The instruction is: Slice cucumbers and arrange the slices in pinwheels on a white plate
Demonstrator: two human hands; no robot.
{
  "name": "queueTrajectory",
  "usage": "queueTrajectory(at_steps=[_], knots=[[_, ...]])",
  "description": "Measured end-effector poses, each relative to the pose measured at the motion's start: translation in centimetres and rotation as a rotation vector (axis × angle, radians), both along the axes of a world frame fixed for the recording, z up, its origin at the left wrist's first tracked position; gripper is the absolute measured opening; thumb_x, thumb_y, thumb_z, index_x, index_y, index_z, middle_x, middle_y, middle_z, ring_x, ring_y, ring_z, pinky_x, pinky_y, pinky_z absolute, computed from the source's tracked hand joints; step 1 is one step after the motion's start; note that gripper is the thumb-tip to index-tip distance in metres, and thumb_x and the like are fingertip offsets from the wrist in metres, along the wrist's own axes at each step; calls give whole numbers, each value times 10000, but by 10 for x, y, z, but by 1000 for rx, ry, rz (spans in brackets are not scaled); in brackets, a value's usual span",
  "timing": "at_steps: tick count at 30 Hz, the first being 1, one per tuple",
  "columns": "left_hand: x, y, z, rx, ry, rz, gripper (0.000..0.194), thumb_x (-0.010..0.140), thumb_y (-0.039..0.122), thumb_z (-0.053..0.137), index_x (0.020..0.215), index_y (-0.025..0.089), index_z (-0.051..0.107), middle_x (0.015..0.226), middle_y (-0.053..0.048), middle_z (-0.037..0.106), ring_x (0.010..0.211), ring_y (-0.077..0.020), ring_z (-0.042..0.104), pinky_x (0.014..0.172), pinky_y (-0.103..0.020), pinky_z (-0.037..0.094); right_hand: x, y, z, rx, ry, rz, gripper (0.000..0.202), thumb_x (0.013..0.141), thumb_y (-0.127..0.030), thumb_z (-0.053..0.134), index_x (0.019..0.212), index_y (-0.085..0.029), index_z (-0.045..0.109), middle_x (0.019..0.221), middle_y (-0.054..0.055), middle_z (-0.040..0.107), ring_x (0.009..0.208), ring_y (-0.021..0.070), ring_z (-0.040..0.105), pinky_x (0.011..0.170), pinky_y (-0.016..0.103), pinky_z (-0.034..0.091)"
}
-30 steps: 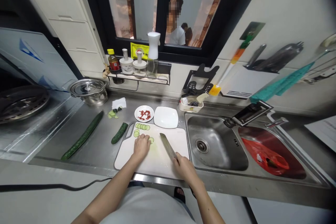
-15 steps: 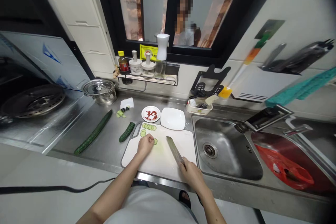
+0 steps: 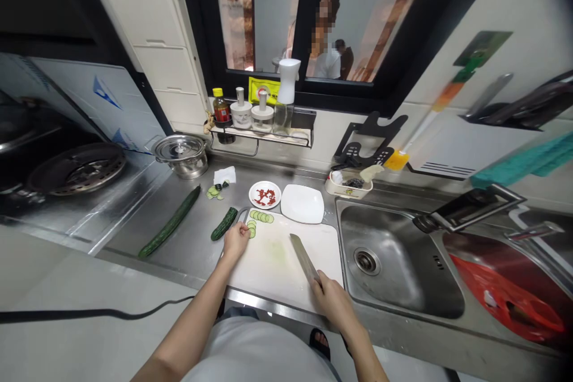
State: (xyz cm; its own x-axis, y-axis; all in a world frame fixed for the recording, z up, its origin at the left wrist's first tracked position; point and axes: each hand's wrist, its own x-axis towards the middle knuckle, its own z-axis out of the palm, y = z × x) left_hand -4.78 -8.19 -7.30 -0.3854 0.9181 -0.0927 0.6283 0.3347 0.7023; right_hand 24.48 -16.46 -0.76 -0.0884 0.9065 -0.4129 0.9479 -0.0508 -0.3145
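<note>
The left hand [image 3: 235,243] is near the far left corner of the cutting board [image 3: 282,277], and its fingertips are at the small group of cucumber slices [image 3: 251,230]. The fingers are bent and drawn close to the thumb; whether a slice is between them, I cannot tell.

The short cucumber [image 3: 224,224] lies on the counter [image 3: 192,250], outside the left edge of the board. Seen from the left hand, it is just beside, to the left and a little farther from the person. Its long axis is slanted: the far end points to the right, the near end to the left. The left hand is clearly the nearer one.

The right hand [image 3: 332,298] is well apart from this cucumber, over the right part of the board, and is closed around the handle of the knife [image 3: 304,258]. The blade points away from the person and to the left, with bare board between its tip and the slices. The long cucumber [image 3: 172,224] lies farther left, slanted in a similar way.
</note>
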Motion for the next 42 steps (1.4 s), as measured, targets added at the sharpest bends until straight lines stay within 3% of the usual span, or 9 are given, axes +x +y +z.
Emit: queueTrajectory(at_steps=[12,22,27,32,34,36,39,42], knots=[[-4,2,-3,2,206,-105,137,797,162,531,840,178,660,839,-44,691,789,-159,598,680,-227,362,-1,1,0,18,-28,-39,273,952,-305,355,1052,-197,585,883,68,700,838,174,637,621,228,322],[-4,2,-10,100,180,-92,161,821,189,529,881,172,678,874,-62,684,843,-179,605,761,-253,409,-2,1,-9,37,-30,-73,320,946,-300,355,1183,-184,536,941,84,705,858,195,643,634,244,327],[11,11,-2,132,182,-154,180,834,223,526,904,182,686,898,-69,681,883,-206,598,812,-292,420,-1,-1,0,46,43,-97,414,910,-274,399,1307,-170,456,984,91,704,899,207,642,700,252,374],[32,32,11,92,247,-262,249,843,222,521,1035,189,677,1019,-87,667,988,-222,572,880,-304,402,1,-7,6,102,255,-52,483,940,-312,321,1407,-197,374,1334,96,558,1181,200,535,904,273,380],[39,41,17,45,292,-322,284,847,228,525,1092,198,665,1050,-99,653,1030,-230,551,905,-310,384,0,-8,4,98,249,-91,504,941,-330,322,1419,-175,357,1280,112,594,1134,211,565,879,281,394],[44,48,21,0,345,-369,311,858,241,520,1139,216,649,1070,-106,635,1052,-238,532,914,-319,371,-1,-9,0,98,218,-152,477,937,-344,336,1363,-144,418,1133,123,663,1006,215,616,797,271,409],[48,55,26,-48,407,-417,307,871,250,509,1144,231,647,1092,-110,602,1063,-243,516,913,-325,363,0,-10,-5,116,188,-183,325,934,-332,346,1075,-155,579,893,92,696,803,191,624,655,240,376],[48,60,27,-76,423,-447,257,875,250,503,1063,208,674,1095,-120,584,1061,-245,515,899,-324,369,2,-12,-6,132,182,-179,263,935,-304,349,852,-183,568,744,51,660,676,155,574,586,225,320]])
